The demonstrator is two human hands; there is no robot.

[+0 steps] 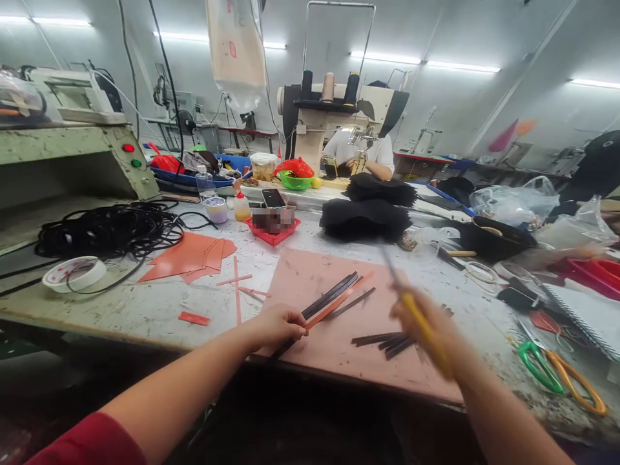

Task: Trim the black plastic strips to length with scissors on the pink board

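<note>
My left hand rests at the near edge of a pink cutting mat, fingers closed on an orange strip and black strips lying alongside it. Held up over the mat's right side, my right hand grips a yellow-handled tool. Its thin grey tip is smeared by motion, so its exact kind is unclear. A loose black strip lies just right of the orange one. Beneath my right hand is a small pile of short black strips.
Green-and-orange-handled scissors lie at the right. Orange sheets, coiled black cord and a white tape roll occupy the left. Behind the mat stand a red basket and stacked black pieces. A person sits behind a sewing machine.
</note>
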